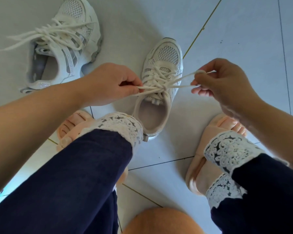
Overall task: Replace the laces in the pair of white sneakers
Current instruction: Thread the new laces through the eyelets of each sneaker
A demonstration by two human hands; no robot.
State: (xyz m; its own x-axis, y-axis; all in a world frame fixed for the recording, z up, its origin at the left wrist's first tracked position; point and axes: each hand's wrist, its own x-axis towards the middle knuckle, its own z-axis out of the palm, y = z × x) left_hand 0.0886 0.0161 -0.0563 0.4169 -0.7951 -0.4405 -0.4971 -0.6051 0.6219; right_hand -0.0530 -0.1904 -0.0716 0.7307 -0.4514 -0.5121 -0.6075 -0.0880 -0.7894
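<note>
— Where is the sneaker (156,100) found?
— On the tiled floor (235,31), between both hands.
— How is its lace (159,88) held?
— One end is pinched by the left hand (112,85) at the eyelets. The other is gripped in the curled right hand (222,83), farther out.

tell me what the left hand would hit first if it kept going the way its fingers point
The left hand, pinching the lace, points at the nearer white sneaker. It would likely run first into the lace crossings over that sneaker's tongue, though height above it is hard to judge.
</note>
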